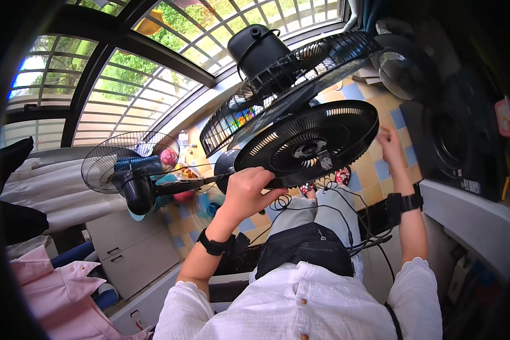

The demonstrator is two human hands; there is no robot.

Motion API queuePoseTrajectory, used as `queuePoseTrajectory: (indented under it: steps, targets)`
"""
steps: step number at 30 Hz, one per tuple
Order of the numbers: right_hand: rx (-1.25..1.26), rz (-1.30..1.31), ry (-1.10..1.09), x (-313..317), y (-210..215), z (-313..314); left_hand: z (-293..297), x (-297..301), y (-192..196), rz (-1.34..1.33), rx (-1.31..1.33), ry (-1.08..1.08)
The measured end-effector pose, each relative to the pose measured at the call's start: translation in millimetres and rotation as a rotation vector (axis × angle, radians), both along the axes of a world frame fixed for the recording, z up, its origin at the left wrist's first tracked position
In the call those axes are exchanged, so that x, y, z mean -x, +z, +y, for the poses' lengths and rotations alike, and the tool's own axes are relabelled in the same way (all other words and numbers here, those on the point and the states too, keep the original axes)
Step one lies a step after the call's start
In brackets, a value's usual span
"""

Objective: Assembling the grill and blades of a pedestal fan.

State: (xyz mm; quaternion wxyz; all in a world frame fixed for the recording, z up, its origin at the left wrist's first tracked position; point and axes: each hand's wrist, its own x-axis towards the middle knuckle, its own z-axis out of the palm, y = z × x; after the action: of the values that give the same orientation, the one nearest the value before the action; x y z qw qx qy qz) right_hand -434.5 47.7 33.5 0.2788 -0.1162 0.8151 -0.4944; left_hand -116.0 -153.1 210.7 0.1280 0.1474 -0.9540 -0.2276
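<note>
We hold a round black fan grille just above the picture's middle, tilted with its slatted face toward us and a small hub at its centre. Our left hand grips it at about seven o'clock on the rim: the fingers curl closed over the edge, thumb side toward us, clamped on the plastic. Our right hand meets the rim at about three o'clock; its fingers are bent in against the edge and touching it, though we cannot tell whether they pinch it or only rest there. Both wrists carry black bands.

Directly behind the grille, toward twelve o'clock, stands a black fan body with its own wire cage and a domed motor housing on top. Thin black cables hang below the grille at six o'clock, over our lap. At nine o'clock a second fan with a wire guard lies on its side. At two o'clock another round guard rests over the chequered tile floor.
</note>
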Motion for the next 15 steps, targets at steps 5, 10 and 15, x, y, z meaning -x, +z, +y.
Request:
queuePoseTrajectory:
  steps: [5, 10, 15]
  targets:
    - [-0.048, -0.863, 0.228, 8.2, -94.5, -2.2, 2.3, 20.3, 29.4, -0.020, -0.053, 0.024]
    - [0.096, -0.958, 0.179, -9.1, -124.4, -52.2, 3.9, 32.4, 46.2, 0.000, -0.096, 0.048]
    - [0.187, -0.970, 0.106, -19.3, -144.7, -100.8, -1.8, 45.6, 57.5, -0.068, -0.033, 0.095]
